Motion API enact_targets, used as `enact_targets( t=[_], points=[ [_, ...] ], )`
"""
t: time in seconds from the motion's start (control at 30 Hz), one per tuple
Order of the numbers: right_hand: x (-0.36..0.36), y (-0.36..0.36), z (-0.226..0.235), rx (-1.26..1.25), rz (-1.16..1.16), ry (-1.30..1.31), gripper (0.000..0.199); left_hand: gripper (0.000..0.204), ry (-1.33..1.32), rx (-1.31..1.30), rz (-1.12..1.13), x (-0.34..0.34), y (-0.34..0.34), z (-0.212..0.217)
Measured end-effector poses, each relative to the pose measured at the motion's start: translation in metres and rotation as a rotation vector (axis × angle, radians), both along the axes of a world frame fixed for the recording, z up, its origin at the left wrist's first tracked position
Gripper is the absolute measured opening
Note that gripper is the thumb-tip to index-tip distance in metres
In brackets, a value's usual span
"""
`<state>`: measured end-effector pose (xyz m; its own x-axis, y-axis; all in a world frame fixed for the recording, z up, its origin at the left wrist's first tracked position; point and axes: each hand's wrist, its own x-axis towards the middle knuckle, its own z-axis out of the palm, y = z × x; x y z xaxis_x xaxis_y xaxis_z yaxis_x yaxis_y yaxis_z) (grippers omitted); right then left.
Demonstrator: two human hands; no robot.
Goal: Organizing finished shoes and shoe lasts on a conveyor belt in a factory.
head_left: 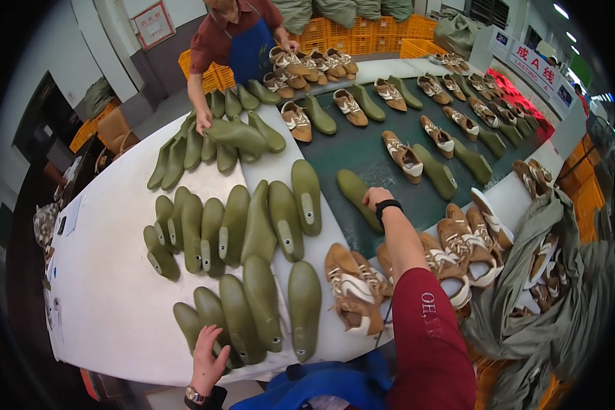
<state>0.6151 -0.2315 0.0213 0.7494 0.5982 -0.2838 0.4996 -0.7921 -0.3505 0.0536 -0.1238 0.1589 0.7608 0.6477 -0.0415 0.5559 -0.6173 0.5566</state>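
Left hand lies open, fingers spread, on the near row of olive-green plastic shoe lasts at the near edge of the white worktop, gripping nothing. Right hand reaches beyond that row to a single olive-green last on the dark green conveyor belt, fingers curled on it; its grip is unclear. Tan-and-white sneakers are heaped right of the row, and another person's hand touches lasts farther back.

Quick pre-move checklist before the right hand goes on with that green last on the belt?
1. Right hand on the green last on the dark belt: ok.
2. Grip closed around it: cannot tell.
3. Left hand resting on the near row of lasts: ok.
4. Co-worker's hand apart from ours, at the far pile: ok.
5. Tan shoe uppers near the right forearm, crowding it: not ok.
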Motion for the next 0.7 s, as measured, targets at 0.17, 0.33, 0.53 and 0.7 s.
enact_targets(
  t=[0.17, 0.33, 0.53, 0.7],
  points=[
    [0.037, -0.017, -0.022, 0.08, 0.143, -0.076, 0.028, 0.042, -0.007, -0.036, 0.035, 0.049, -0.08, 0.005],
    [0.039, -0.011, -0.024, -0.043, 0.156, -0.01, 0.033, 0.045, -0.014, -0.014, -0.045, 0.105, -0.157, -0.001],
    [0.053, -0.036, 0.016, 0.138, 0.361, 0.007, 0.053, 0.07, 0.008, -0.066, -0.289, 0.172, -0.194, -0.047],
    [0.047, -0.06, 0.15, 0.565, 0.504, 0.378, 0.034, 0.087, -0.006, 0.014, -0.259, 0.218, -0.192, -0.093]
  ],
)
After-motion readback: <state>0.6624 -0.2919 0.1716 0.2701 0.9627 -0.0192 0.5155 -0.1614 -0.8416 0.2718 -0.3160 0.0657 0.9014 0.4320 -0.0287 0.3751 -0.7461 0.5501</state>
